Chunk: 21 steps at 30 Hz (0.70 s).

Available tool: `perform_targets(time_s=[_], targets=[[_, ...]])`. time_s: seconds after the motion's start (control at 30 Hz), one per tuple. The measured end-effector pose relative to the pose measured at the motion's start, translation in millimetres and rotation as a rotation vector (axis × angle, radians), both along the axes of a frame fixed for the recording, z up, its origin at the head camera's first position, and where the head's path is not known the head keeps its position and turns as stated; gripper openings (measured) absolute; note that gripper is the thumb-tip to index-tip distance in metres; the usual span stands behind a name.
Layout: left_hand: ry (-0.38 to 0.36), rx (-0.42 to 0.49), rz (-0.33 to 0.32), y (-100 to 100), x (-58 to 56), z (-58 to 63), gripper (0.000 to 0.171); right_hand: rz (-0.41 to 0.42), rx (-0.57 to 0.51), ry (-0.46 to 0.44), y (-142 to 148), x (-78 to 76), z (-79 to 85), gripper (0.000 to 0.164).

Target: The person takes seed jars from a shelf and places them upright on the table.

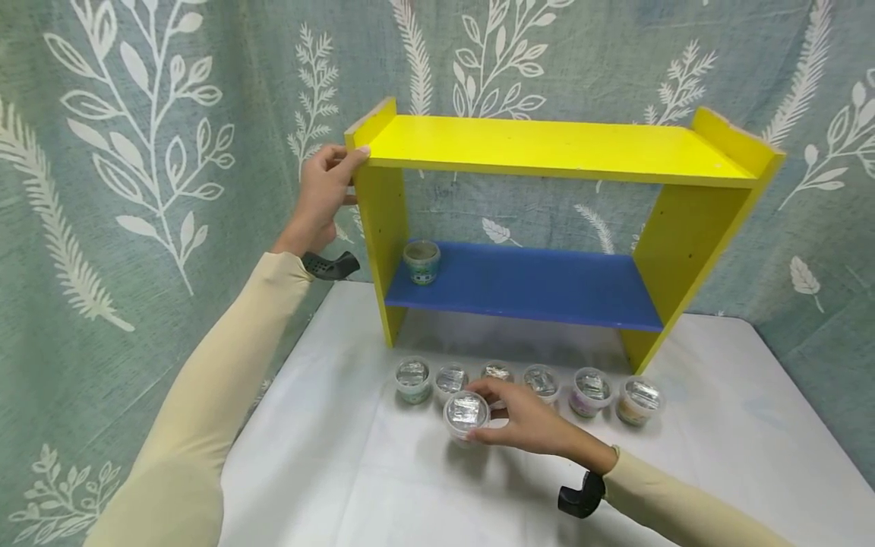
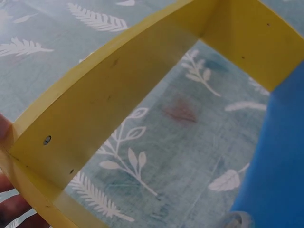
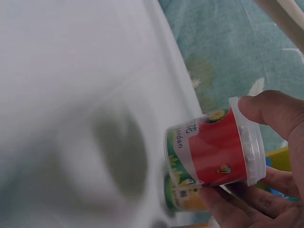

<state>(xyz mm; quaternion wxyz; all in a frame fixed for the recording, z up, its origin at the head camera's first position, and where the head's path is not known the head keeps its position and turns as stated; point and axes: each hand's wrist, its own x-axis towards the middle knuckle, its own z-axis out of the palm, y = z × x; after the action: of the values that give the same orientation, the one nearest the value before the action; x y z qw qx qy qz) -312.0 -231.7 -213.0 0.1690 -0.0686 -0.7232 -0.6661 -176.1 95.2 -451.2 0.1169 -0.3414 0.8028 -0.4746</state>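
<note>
My left hand (image 1: 324, 190) grips the upper left corner of a yellow shelf unit (image 1: 547, 144), thumb over the front edge and fingers round the outer side. In the left wrist view, fingers show at that panel's edge. Low over the white table, my right hand (image 1: 522, 418) holds a small plastic tub (image 1: 466, 410) between thumb and fingers. The right wrist view shows the same tub (image 3: 213, 147) with a red and green printed label and a clear lid. Behind it there, a tub with an orange label (image 3: 190, 197) is partly covered.
Several lidded tubs (image 1: 592, 391) stand in a row on the white table (image 1: 328, 456) before the shelf unit. Another tub (image 1: 421, 262) sits at the left end of the blue lower shelf (image 1: 533, 285). A green leaf-patterned cloth (image 1: 260, 91) hangs behind and at the sides.
</note>
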Motion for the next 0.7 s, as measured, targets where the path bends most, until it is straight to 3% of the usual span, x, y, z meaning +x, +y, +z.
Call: perform_targets(time_s=[0.7], targets=[[-0.011, -0.017, -0.004, -1.2, 0.7, 0.5, 0.043, -0.025, 0.065, 0.106, 3.0, 4.5, -26.0, 0.072]])
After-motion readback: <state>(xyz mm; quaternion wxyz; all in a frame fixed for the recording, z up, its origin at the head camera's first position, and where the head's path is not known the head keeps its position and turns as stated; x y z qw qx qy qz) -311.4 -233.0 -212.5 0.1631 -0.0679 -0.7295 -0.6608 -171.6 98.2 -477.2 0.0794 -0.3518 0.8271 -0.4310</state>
